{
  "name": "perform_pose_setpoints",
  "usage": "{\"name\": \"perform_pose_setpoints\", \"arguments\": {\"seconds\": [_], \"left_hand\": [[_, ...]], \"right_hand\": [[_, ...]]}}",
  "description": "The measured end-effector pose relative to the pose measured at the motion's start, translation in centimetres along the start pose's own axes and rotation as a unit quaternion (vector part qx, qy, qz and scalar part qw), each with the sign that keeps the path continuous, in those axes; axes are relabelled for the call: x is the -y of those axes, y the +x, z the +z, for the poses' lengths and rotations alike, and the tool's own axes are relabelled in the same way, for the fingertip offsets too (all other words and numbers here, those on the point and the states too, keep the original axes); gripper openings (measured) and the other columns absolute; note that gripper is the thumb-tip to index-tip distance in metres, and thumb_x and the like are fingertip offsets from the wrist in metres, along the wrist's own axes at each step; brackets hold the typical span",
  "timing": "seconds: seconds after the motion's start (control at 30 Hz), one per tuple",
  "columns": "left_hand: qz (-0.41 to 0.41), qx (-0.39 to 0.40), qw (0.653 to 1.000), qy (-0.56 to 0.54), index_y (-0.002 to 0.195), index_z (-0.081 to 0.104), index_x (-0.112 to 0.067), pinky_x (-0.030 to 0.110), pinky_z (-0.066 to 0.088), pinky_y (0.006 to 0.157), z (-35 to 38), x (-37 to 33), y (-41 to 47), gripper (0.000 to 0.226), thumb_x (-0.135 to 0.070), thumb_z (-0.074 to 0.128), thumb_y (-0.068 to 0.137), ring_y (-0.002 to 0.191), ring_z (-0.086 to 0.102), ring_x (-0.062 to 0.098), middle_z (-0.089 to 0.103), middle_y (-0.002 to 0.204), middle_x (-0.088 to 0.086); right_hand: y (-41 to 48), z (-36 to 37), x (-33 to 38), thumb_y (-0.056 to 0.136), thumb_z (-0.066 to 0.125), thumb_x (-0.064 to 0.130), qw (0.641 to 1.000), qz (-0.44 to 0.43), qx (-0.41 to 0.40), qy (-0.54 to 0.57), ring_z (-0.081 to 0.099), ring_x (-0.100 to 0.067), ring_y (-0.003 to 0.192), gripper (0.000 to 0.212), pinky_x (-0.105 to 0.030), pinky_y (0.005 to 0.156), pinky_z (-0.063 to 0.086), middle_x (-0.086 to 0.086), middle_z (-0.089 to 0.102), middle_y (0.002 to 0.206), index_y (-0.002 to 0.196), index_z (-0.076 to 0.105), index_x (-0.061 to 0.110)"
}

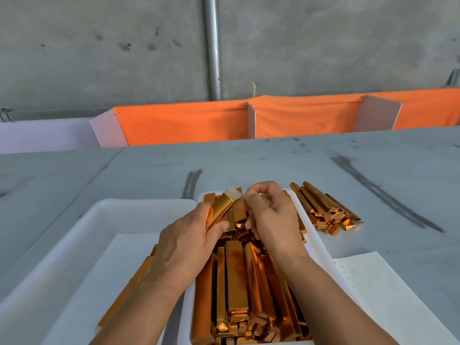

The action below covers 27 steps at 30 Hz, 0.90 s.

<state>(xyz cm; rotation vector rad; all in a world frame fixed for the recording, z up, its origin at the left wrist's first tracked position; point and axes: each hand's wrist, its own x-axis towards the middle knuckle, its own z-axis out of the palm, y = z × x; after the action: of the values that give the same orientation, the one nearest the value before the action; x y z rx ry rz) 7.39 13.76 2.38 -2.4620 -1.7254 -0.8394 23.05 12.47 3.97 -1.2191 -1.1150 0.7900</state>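
The white paper sheet (388,290) bears faint handwritten numbers, among them "46".

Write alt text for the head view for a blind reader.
A left hand grips and a right hand pinches a gold foil carton over a white tray packed with gold cartons. A loose pile lies on the grey table beside it.
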Motion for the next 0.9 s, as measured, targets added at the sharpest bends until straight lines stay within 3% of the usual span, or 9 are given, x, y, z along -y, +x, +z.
{"name": "perform_pose_setpoints", "arguments": {"seconds": [0.13, 0.3, 0.37, 0.47, 0.57, 0.73, 0.9], "left_hand": [[-0.005, 0.0, 1.0, 0.009, 0.127, 0.041, -0.028, 0.016, 0.041, 0.063, 0.08, 0.15, 0.1, 0.065, -0.069, 0.023, 0.08, 0.072, 0.053, 0.006, 0.051, 0.087, -0.014], [0.004, -0.01, 1.0, 0.024, 0.123, 0.042, -0.028, 0.014, 0.033, 0.056, 0.25, 0.16, 0.09, 0.062, -0.068, 0.024, 0.08, 0.067, 0.05, 0.006, 0.048, 0.083, -0.015], [0.009, -0.013, 1.0, 0.025, 0.122, 0.043, -0.028, 0.012, 0.031, 0.054, 0.3, 0.17, 0.14, 0.061, -0.067, 0.024, 0.08, 0.065, 0.049, 0.006, 0.048, 0.081, -0.015], [0.017, -0.024, 0.999, 0.019, 0.121, 0.044, -0.028, 0.015, 0.038, 0.058, 0.28, 0.21, 0.14, 0.059, -0.067, 0.025, 0.08, 0.065, 0.051, 0.006, 0.049, 0.081, -0.016], [0.029, -0.03, 0.999, 0.015, 0.119, 0.044, -0.03, 0.018, 0.047, 0.062, 0.31, 0.16, 0.02, 0.056, -0.068, 0.027, 0.082, 0.068, 0.053, 0.005, 0.051, 0.084, -0.017], [0.041, -0.032, 0.999, -0.004, 0.114, 0.045, -0.031, 0.016, 0.041, 0.055, 0.35, 0.35, -0.02, 0.055, -0.071, 0.026, 0.081, 0.061, 0.051, 0.005, 0.048, 0.075, -0.017], [0.056, -0.032, 0.998, -0.004, 0.118, 0.044, -0.031, 0.015, 0.04, 0.056, 0.43, 0.33, -0.12, 0.064, -0.075, 0.021, 0.078, 0.065, 0.052, 0.005, 0.049, 0.081, -0.016]], "right_hand": [[-0.31, 0.23, -0.31, 0.094, 0.062, 0.022, 0.997, -0.065, -0.004, -0.048, 0.063, -0.011, 0.064, 0.013, -0.028, 0.057, 0.055, 0.007, 0.069, 0.074, 0.086, 0.068, 0.03], [-0.51, 0.43, -0.35, 0.095, 0.063, 0.018, 0.991, -0.096, 0.032, -0.087, 0.063, 0.005, 0.076, 0.021, -0.009, 0.061, 0.049, 0.029, 0.065, 0.081, 0.092, 0.067, 0.038], [-0.63, 0.35, -0.27, 0.095, 0.062, 0.016, 0.992, -0.091, 0.058, -0.071, 0.064, 0.002, 0.073, 0.025, -0.01, 0.06, 0.049, 0.025, 0.067, 0.08, 0.091, 0.068, 0.039], [-0.53, 0.28, -0.21, 0.094, 0.061, 0.015, 0.994, -0.049, 0.085, -0.042, 0.063, -0.015, 0.066, 0.021, -0.016, 0.055, 0.05, 0.006, 0.066, 0.083, 0.092, 0.071, 0.034], [-0.22, 0.01, -0.07, 0.096, 0.055, 0.015, 0.994, -0.025, 0.098, -0.037, 0.058, -0.003, 0.058, 0.024, -0.014, 0.051, 0.043, -0.002, 0.064, 0.083, 0.083, 0.07, 0.029], [-0.06, -0.28, 0.07, 0.099, 0.049, 0.012, 0.995, -0.035, 0.086, -0.04, 0.052, 0.001, 0.046, 0.032, -0.013, 0.047, 0.039, 0.003, 0.062, 0.068, 0.082, 0.068, 0.032], [0.14, -0.31, -0.06, 0.098, 0.057, 0.013, 0.996, -0.05, 0.058, -0.038, 0.055, -0.002, 0.053, 0.025, -0.016, 0.048, 0.044, 0.008, 0.063, 0.066, 0.088, 0.067, 0.034]]}}
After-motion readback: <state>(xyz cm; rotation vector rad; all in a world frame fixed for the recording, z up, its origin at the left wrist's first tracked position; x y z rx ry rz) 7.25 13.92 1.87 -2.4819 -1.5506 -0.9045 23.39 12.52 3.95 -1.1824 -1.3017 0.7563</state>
